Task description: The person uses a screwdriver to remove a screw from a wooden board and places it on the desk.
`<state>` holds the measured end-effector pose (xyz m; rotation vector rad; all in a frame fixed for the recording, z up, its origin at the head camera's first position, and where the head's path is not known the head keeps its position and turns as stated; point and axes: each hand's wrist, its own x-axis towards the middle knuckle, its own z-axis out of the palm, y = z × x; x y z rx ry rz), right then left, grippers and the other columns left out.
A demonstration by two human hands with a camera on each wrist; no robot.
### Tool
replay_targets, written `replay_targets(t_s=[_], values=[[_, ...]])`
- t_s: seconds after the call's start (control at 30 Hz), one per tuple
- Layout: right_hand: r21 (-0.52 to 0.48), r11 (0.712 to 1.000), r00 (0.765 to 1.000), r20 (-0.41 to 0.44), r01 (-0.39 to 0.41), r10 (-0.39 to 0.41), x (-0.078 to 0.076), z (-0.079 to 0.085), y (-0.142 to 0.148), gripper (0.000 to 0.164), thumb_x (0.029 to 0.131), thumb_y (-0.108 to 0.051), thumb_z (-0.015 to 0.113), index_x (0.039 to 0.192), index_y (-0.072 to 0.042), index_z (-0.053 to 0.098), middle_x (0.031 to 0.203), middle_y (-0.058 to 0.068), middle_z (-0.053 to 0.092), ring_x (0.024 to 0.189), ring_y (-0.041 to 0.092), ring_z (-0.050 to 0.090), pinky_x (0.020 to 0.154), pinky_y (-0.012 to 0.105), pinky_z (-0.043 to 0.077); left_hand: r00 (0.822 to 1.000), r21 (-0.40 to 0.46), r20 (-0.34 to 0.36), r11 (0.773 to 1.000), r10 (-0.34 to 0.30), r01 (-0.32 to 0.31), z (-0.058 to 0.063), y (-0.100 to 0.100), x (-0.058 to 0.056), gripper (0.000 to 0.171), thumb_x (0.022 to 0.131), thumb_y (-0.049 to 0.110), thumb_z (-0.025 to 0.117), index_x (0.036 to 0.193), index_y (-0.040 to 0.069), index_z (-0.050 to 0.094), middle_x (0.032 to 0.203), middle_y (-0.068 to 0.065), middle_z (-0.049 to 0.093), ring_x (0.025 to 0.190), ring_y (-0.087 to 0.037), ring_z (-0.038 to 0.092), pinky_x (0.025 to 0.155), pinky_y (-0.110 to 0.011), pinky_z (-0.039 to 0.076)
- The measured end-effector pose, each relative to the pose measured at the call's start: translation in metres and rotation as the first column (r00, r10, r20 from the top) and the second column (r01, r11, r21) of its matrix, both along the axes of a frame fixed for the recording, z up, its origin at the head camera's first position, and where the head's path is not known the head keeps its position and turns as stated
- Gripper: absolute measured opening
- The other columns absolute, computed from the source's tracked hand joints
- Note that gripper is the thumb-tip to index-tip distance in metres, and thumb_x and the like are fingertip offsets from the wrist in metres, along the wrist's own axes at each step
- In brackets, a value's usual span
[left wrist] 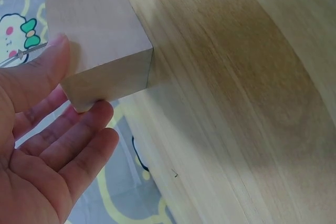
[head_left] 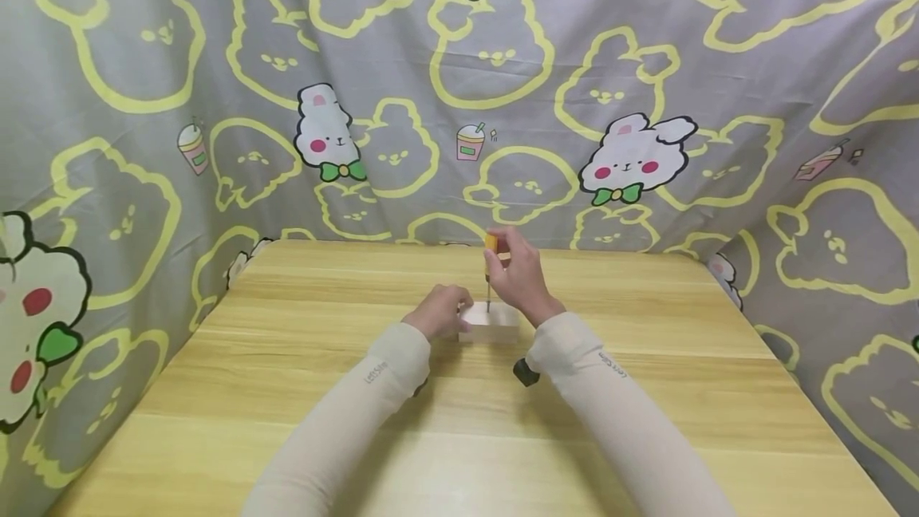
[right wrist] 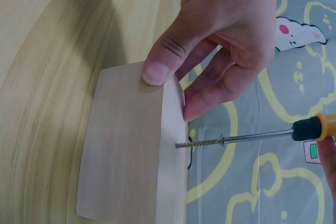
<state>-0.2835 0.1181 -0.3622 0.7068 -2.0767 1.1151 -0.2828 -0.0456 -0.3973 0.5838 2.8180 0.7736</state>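
Observation:
A pale wooden block (head_left: 495, 332) rests on the table, and my left hand (head_left: 439, 311) grips its left end. In the right wrist view the left thumb presses the block's broad face while other fingers reach round behind. My right hand (head_left: 524, 276) holds a screwdriver (head_left: 491, 252) upright by its yellow handle. Its shaft meets the head of a screw (right wrist: 197, 143), whose tip is at the block's narrow upper face. Most of the screw's thread shows outside the wood. Only one fingertip of the right hand appears in the right wrist view, beside the handle.
The wood-grain table (head_left: 323, 286) spreads around the block. Behind it and at both sides hangs a grey curtain (head_left: 402, 46) with cartoon prints. A black object (head_left: 526, 372) sits by the right cuff.

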Motion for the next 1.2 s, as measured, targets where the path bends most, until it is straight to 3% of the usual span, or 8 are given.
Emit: replay_targets(t_s=[0.27, 0.9, 1.07, 1.2], values=[[-0.008, 1.0, 1.0, 0.003, 0.031, -0.031, -0.0028, -0.0024, 0.0032, 0.04, 0.082, -0.002, 0.076, 0.115, 0.002, 0.054, 0.087, 0.015, 0.061, 0.076, 0.026, 0.063, 0.059, 0.03, 0.058, 1.0, 0.0, -0.013, 1.0, -0.01, 0.01, 0.0005, 0.0004, -0.001, 0.043, 0.077, 0.01, 0.082, 0.116, 0.002, 0.066, 0.123, -0.015, 0.063, 0.109, -0.031, 0.06, 0.097, -0.043, 0.048], [0.017, 1.0, 0.998, 0.065, -0.01, 0.009, -0.0028, -0.0025, 0.0, 0.037, 0.09, 0.006, 0.056, 0.125, 0.003, 0.047, 0.098, 0.02, 0.065, 0.086, 0.03, 0.066, 0.068, 0.033, 0.059, 1.0, -0.021, -0.004, 1.0, -0.001, 0.001, 0.0017, 0.0013, -0.001, 0.044, 0.077, 0.012, 0.081, 0.117, 0.002, 0.066, 0.126, -0.015, 0.062, 0.112, -0.032, 0.059, 0.098, -0.043, 0.048], [0.022, 1.0, 0.999, 0.047, -0.001, 0.0, -0.0018, -0.0044, 0.0013, 0.038, 0.089, -0.001, 0.064, 0.124, 0.001, 0.049, 0.091, 0.017, 0.062, 0.081, 0.028, 0.064, 0.065, 0.037, 0.059, 1.0, -0.023, 0.001, 1.0, -0.004, 0.005, 0.0014, 0.0007, 0.0001, 0.043, 0.077, 0.011, 0.081, 0.117, 0.003, 0.066, 0.125, -0.014, 0.062, 0.106, -0.03, 0.061, 0.096, -0.043, 0.049], [0.015, 1.0, 0.999, 0.041, 0.014, -0.014, -0.0011, -0.0043, 0.0035, 0.04, 0.087, -0.002, 0.07, 0.122, 0.0, 0.05, 0.085, 0.014, 0.06, 0.075, 0.026, 0.063, 0.062, 0.033, 0.058, 1.0, -0.028, 0.003, 1.0, -0.003, 0.003, 0.0013, 0.0006, 0.0002, 0.043, 0.078, 0.012, 0.08, 0.118, 0.003, 0.065, 0.126, -0.014, 0.061, 0.108, -0.03, 0.06, 0.096, -0.043, 0.049]])
